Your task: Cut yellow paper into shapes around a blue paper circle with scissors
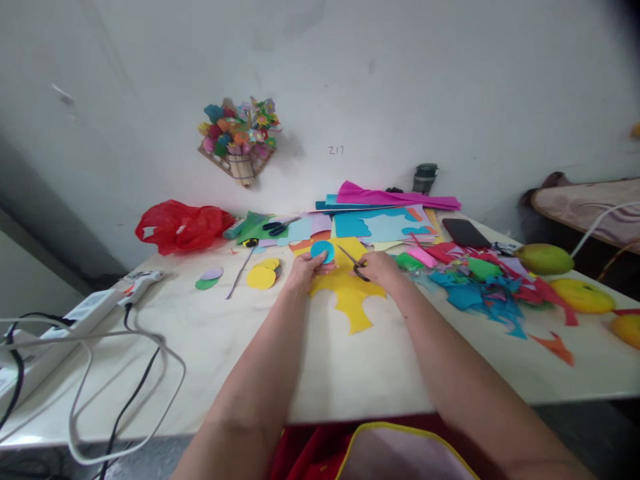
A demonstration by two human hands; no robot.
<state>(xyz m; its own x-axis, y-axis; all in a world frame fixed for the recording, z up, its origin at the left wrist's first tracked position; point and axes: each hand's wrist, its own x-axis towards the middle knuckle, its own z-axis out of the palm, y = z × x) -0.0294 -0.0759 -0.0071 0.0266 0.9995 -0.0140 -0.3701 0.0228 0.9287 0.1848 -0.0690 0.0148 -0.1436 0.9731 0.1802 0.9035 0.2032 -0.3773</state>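
Observation:
A round blue paper disc (323, 251) is pinched in my left hand (307, 269) near the middle of the table. My right hand (380, 269) grips a pair of dark-handled scissors (351, 258), whose blades point up and left toward the disc without touching it. Beneath both hands lies a yellow sheet (350, 305) with rounded pieces cut out of its edges. To the left of my hands rest several yellow paper discs (261, 277) in a loose pile, and further left a green disc (206, 284) partly under a lilac one (213, 273).
Coloured sheets (385, 227) are stacked at the back, with a second pair of scissors (280, 227) left of them. Paper scraps (480, 293), a phone (466, 233) and mangoes (583, 295) lie at right. A red bag (183, 227) and power strips with cables (85, 313) occupy the left.

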